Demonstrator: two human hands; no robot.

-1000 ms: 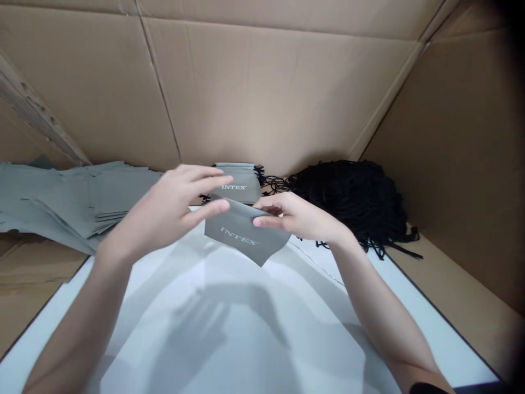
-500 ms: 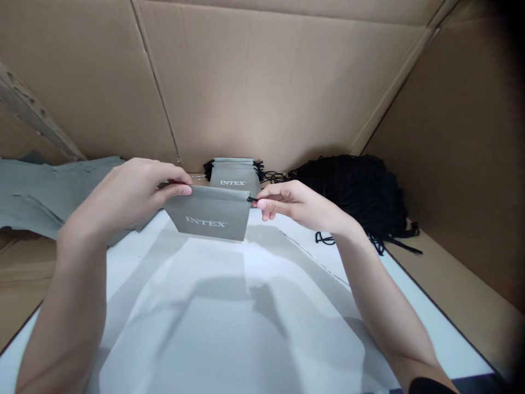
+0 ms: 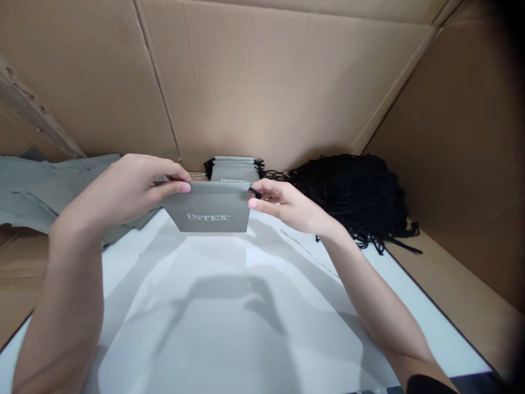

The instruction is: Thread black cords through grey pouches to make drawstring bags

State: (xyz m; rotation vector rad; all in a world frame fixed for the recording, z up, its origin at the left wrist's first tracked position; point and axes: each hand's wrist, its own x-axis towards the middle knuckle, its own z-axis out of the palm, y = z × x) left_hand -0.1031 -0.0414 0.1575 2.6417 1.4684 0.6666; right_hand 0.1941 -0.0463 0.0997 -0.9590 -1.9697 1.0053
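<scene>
Nearest stretches the white tabletop (image 3: 229,339); above it hangs a gray pouch (image 3: 213,205) (lettered INTEX), its upper left corner pinched by the left hand (image 3: 131,186). The right hand (image 3: 297,208) curls at the opposite corner by a black cord end (image 3: 256,193), though whether it grips, I cannot tell. Beyond sit stacked pouches (image 3: 233,169), between gray fabric (image 3: 33,191) and a black cord heap (image 3: 348,197), before a cardboard wall (image 3: 266,82)

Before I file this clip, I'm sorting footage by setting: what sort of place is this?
Probably a small workstation, perhaps in a workshop or factory: a white tabletop backed by cardboard walls, with a heap of black cords and a stack of grey pouches.
</scene>
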